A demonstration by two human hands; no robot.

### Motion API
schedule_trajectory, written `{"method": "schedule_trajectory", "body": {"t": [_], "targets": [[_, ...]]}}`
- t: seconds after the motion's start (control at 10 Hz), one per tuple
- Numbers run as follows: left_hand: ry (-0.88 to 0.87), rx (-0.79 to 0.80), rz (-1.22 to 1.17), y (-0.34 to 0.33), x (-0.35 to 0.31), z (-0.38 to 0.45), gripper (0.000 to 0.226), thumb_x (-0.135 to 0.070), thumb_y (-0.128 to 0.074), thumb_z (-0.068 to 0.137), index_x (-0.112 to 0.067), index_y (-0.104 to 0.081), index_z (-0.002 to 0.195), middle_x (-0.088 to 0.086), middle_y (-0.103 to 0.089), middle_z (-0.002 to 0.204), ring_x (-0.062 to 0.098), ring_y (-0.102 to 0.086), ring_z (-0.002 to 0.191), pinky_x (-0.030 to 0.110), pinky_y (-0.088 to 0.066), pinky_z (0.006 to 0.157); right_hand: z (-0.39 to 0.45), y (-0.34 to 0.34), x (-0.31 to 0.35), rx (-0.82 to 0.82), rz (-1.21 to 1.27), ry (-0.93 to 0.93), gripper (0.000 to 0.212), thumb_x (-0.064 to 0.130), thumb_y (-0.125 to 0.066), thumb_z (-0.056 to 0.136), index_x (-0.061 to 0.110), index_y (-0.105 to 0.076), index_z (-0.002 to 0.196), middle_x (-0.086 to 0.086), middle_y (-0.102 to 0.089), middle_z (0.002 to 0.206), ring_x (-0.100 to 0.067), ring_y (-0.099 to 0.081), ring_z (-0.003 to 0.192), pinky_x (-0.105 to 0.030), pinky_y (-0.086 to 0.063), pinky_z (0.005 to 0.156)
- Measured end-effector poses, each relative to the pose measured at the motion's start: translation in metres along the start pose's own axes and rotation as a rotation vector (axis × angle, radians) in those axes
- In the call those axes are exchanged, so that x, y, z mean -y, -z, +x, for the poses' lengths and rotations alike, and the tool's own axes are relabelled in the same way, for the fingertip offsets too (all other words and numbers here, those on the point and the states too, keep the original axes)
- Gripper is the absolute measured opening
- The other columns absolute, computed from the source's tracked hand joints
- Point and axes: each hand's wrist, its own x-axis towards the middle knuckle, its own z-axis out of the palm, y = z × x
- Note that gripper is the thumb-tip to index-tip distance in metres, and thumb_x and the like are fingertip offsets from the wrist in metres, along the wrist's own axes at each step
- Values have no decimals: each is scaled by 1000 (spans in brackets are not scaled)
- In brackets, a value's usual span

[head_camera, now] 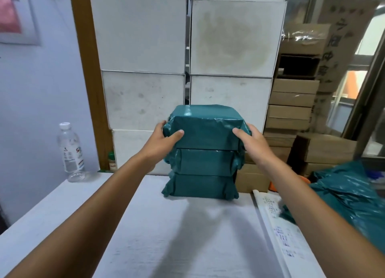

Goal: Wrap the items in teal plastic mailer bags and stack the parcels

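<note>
The top parcel [205, 130] is clasped at both ends by the left hand [164, 141] and right hand [253, 142]; it should be squared over the two teal parcels [205, 173] beneath before release.

Loose teal mailer bags [352, 196] cut off at right edge, label sheet [279, 221] print too small to read (partly under the right forearm), pink picture [12, 13] cropped at left.

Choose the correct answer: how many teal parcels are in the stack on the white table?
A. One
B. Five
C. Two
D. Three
D: the stack shows three wrapped teal layers, and the left hand and right hand grip the sides of the top parcel.
</note>
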Motion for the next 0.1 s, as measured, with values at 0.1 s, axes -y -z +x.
{"method": "schedule_trajectory", "body": {"t": [0.1], "targets": [[-59,-109,53,12,-12,-26,71,-35,-62,104,-26,-24,163,-12,-47,154,13,-51,133,32,-41,98,-24,13,11,-131,-24,33,69,35,-61,105,28,-29,165,1,-35,168,-22,-39,151,-33,-37,104]]}}
